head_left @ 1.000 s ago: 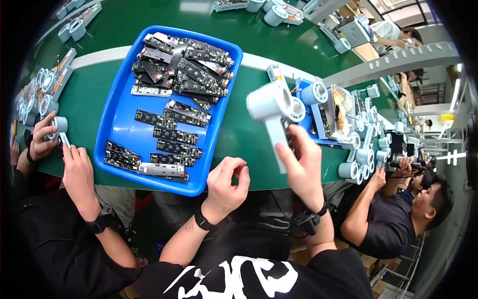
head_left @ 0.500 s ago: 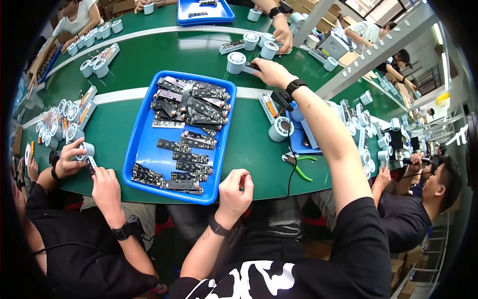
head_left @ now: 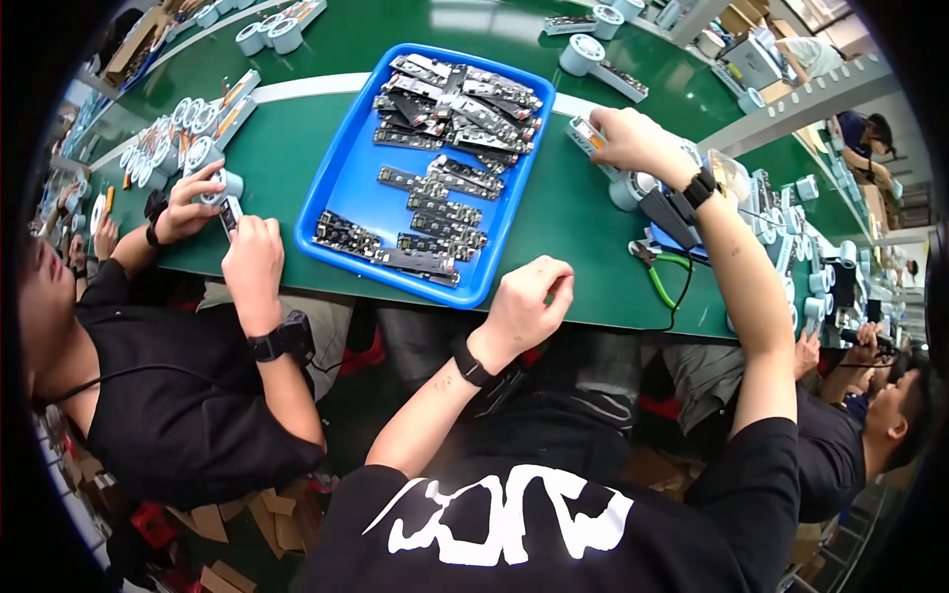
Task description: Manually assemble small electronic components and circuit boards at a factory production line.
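Observation:
My left hand [head_left: 531, 304] hovers by the near right corner of a blue tray [head_left: 314, 198], fingers curled in a loose fist; I see nothing in it. Inside the tray lie many narrow black circuit boards [head_left: 440, 212], heaped at the far end and in rough rows nearer me. My right hand [head_left: 641, 143] reaches forward, its fingers closed on the end of a light-blue handle shell [head_left: 582, 134] with an orange part inside. The shell's round head [head_left: 629, 191] shows partly below my wrist. Farther off lies another round-headed light-blue shell [head_left: 581, 55] with a board in its handle.
Green-handled cutters [head_left: 664, 277] and a black cable lie right of my left hand. A co-worker's hands [head_left: 222, 222] hold a similar shell at left, near a cluster of shells [head_left: 163, 148]. A metal post [head_left: 791, 114] slants across the right. More workers sit at right.
My right hand has let go of the far shell and come back to the nearer one with the orange part. The view has shifted, so the tray appears higher and farther right. My left hand stays curled.

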A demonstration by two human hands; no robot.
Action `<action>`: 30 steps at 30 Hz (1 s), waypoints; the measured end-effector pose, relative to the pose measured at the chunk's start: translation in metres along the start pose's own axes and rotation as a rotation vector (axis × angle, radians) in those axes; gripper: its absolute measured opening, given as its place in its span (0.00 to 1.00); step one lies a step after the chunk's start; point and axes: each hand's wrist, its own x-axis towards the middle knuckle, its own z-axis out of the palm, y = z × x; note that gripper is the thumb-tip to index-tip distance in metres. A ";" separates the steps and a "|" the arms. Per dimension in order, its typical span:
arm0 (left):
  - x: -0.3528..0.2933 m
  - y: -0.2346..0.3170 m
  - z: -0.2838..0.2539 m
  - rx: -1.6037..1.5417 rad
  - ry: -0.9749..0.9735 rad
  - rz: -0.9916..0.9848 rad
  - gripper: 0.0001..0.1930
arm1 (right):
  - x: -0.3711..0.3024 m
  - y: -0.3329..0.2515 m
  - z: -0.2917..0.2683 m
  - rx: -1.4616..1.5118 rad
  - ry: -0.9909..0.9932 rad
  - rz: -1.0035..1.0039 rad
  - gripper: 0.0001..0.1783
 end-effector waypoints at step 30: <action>0.021 0.074 -0.138 0.893 -0.088 -0.145 0.10 | -0.267 -0.112 0.153 1.198 0.542 -0.128 0.19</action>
